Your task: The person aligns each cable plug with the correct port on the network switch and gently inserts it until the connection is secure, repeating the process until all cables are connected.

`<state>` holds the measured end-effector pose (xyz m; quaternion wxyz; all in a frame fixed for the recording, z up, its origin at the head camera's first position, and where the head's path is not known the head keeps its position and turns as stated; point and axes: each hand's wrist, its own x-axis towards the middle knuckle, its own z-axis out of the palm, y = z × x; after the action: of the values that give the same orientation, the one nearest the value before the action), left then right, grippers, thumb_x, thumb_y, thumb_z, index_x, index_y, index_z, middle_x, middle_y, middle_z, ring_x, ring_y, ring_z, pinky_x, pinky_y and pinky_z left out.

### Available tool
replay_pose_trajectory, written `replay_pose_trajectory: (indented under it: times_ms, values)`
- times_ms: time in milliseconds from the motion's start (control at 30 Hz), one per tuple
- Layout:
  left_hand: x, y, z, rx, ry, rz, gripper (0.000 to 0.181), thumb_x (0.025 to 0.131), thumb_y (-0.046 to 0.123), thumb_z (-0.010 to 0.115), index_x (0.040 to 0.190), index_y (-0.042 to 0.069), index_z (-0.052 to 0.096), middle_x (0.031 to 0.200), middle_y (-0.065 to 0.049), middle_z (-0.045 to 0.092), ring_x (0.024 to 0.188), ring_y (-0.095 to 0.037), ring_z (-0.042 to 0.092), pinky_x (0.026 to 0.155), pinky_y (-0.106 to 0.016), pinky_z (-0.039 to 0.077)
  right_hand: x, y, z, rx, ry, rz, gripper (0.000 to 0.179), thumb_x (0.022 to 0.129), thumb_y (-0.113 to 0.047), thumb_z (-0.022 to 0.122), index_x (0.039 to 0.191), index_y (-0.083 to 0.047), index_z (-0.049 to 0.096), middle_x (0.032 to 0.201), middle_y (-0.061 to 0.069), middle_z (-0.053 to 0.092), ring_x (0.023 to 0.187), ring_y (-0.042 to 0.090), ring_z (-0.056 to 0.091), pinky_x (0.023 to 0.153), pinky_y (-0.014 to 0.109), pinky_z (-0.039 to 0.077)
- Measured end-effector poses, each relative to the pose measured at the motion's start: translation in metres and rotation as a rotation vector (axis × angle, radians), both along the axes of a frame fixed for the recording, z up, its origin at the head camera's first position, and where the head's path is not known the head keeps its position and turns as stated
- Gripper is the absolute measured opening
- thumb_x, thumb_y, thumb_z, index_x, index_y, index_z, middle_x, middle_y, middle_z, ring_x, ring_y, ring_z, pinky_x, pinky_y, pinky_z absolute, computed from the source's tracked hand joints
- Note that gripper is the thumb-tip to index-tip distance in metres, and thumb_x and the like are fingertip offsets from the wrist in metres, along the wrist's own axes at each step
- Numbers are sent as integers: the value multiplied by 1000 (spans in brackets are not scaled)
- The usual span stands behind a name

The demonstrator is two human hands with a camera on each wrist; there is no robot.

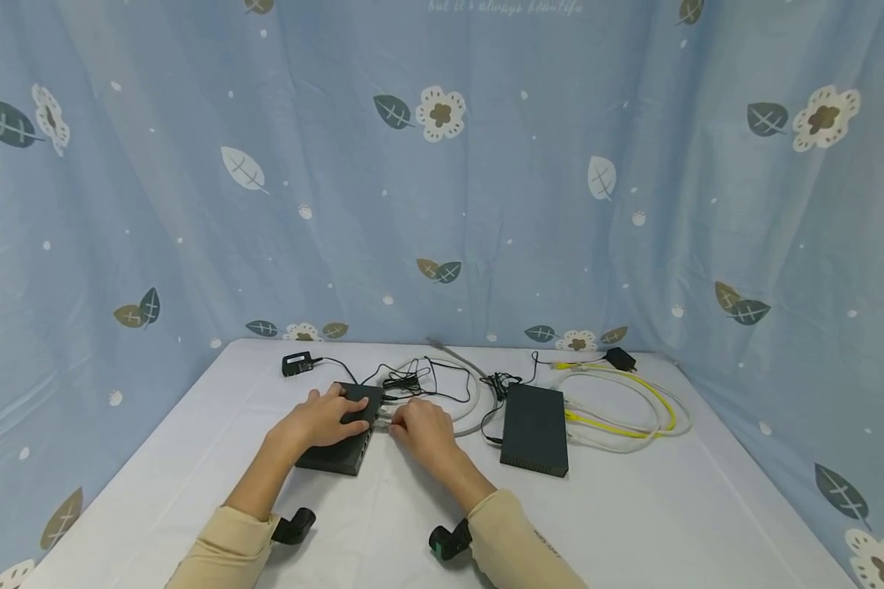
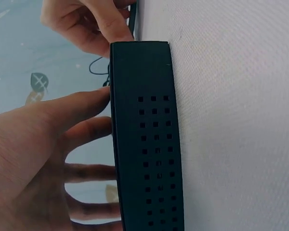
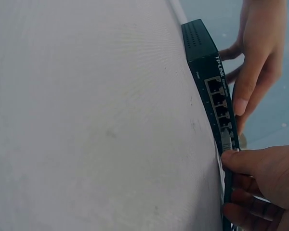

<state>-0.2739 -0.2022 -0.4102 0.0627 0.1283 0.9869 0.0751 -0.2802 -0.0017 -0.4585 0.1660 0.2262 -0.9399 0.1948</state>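
Note:
On the left of the white table lies a black TP-LINK network switch (image 1: pixel 339 460), its row of ports facing right. My left hand (image 1: pixel 321 420) rests across its top with spread, fairly straight fingers, and the left wrist view shows the vented side (image 2: pixel 156 144). At the port side, my right hand (image 1: pixel 423 427) pinches the clear plug of a grey-white network cable (image 3: pixel 226 140). That plug sits at one port, beside several uncovered ports (image 3: pixel 218 98). Thumb and fingers partly hide the plug and the cable behind it.
A second black switch (image 1: pixel 534 429) stands to the right, with yellow (image 1: pixel 611 424) and white cables at its right side. Black power adapters lie at the back left (image 1: pixel 296 364) and back right (image 1: pixel 620 358). Bundled black wire (image 1: pixel 403 381) and looped grey cable (image 1: pixel 479 384) lie between the switches.

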Motion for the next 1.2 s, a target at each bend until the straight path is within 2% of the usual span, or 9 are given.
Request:
replay_pose_trajectory:
  times_ms: [200, 400, 633, 767, 900, 1000, 1100, 1200]
  values:
    - [1, 3, 1, -6, 4, -6, 54, 94, 48, 60, 142, 23, 55, 146, -28, 41, 125, -61, 41, 90, -70, 44, 2, 6, 3, 6, -4, -6, 6, 86, -26, 75, 87, -22, 79, 79, -9, 66, 70, 7, 61, 55, 24, 46]
    - [2, 5, 2, -3, -3, -8, 54, 94, 48, 61, 141, 24, 56, 147, -28, 40, 126, -61, 41, 91, -70, 43, 4, 15, 6, 20, -48, 61, 13, 87, -29, 75, 93, -18, 79, 82, -6, 66, 73, 8, 60, 61, 23, 48]
    - [0, 5, 4, -12, -20, -5, 57, 93, 50, 61, 143, 24, 53, 148, -27, 38, 126, -57, 43, 91, -70, 43, 16, 36, 20, 16, -107, 129, 29, 94, -38, 64, 112, -17, 75, 102, -3, 72, 92, 13, 67, 76, 30, 55]
    - [1, 8, 6, -2, -49, -4, 60, 93, 50, 60, 145, 22, 51, 150, -27, 37, 128, -57, 42, 93, -71, 41, 21, 59, 23, -19, -69, 141, 38, 96, -45, 58, 119, -17, 72, 113, -1, 71, 102, 17, 67, 85, 36, 55]
    - [3, 8, 6, 28, -84, -15, 62, 94, 49, 60, 147, 20, 48, 153, -27, 34, 133, -57, 37, 95, -72, 39, 28, 89, 25, -32, 11, 111, 49, 96, -54, 52, 126, -17, 67, 122, 2, 68, 113, 20, 64, 92, 42, 54]
    - [5, 6, 9, 41, -93, -16, 65, 94, 50, 59, 149, 18, 45, 154, -26, 33, 135, -57, 34, 97, -73, 37, 32, 112, 28, -39, 34, 66, 56, 96, -58, 50, 134, -18, 61, 137, 6, 60, 127, 27, 56, 100, 53, 48]
    - [6, 5, 11, 27, -74, -19, 68, 94, 52, 58, 150, 17, 42, 155, -27, 30, 136, -59, 30, 98, -74, 35, 35, 136, 33, -52, 41, 30, 59, 97, -56, 50, 142, -18, 54, 149, 10, 49, 137, 33, 47, 104, 62, 40]
    - [9, 3, 13, 1, -16, -36, 70, 95, 54, 55, 152, 15, 40, 156, -28, 28, 138, -59, 26, 100, -75, 33, 35, 161, 36, -44, 61, -14, 62, 96, -54, 53, 147, -18, 48, 153, 13, 43, 140, 37, 42, 105, 67, 36]
